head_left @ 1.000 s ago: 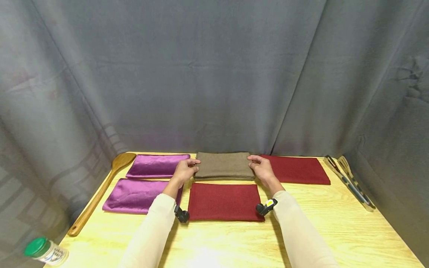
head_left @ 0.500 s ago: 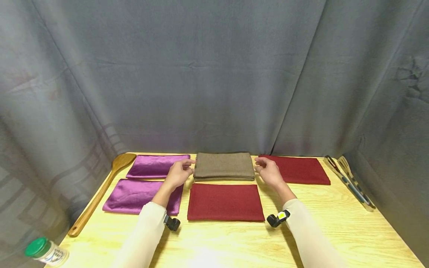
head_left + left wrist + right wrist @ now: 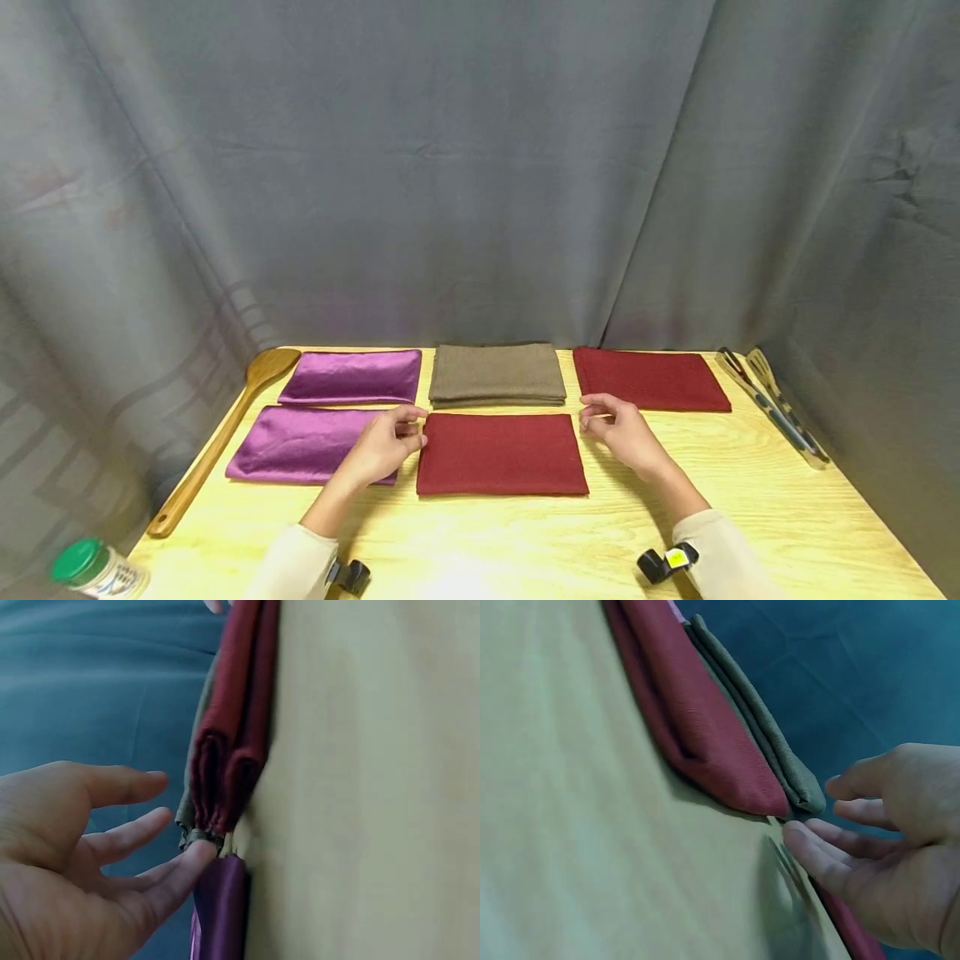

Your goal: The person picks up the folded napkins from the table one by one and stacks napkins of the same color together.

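Note:
A folded dark red cloth (image 3: 501, 455) lies flat at the front middle of the table, its layered folds showing in the left wrist view. Just off its left edge is my left hand (image 3: 384, 442), fingers spread and loosely bent, holding nothing. My right hand (image 3: 621, 432) stands beside the right edge in the same way, with a gap between thumb and fingers. Behind the red cloth lies a folded brown cloth (image 3: 497, 375). In the right wrist view the thumb overlaps the table close to the red cloth's corner (image 3: 757, 796).
Two folded purple cloths (image 3: 351, 377) lie at the left, one in front of the other. Another red cloth (image 3: 651, 380) is at the back right. A wooden spatula (image 3: 225, 437) and a green-lidded jar (image 3: 101, 569) sit far left; metal tongs (image 3: 776, 408) lie far right.
Both hands have let go of the brown cloth's sides, moved apart and come back toward the front red cloth. The cloths keep their places; the head view has shifted slightly.

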A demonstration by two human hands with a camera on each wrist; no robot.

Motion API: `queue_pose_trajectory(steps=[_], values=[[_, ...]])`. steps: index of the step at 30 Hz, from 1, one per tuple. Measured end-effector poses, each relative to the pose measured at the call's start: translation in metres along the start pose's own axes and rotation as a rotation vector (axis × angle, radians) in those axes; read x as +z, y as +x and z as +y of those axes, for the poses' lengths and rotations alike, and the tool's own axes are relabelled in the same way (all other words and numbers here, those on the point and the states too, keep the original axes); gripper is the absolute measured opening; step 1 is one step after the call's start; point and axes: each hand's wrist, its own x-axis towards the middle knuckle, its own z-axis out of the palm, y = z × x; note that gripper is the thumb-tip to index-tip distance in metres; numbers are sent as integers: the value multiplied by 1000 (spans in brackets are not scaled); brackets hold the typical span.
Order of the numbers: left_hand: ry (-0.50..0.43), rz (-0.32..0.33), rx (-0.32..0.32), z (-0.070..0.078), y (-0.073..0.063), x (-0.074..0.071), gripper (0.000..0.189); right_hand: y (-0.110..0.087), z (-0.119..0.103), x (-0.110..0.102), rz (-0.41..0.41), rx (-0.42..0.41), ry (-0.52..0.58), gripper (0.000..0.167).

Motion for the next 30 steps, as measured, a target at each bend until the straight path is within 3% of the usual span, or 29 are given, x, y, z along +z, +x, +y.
queue_pose_trajectory(steps=[6, 13, 23, 30], values=[[60, -46, 41, 1, -12, 2, 33, -20, 6, 3, -62, 62, 46, 39], [103, -39, 18, 2, -14, 7, 26, -26, 6, 7, -73, 66, 46, 37], [99, -51, 25, 1, -15, 9, 17, -25, 7, 8, -143, 10, 80, 33], [32, -87, 22, -1, -15, 10, 15, -25, 8, 11, -124, 8, 75, 34]])
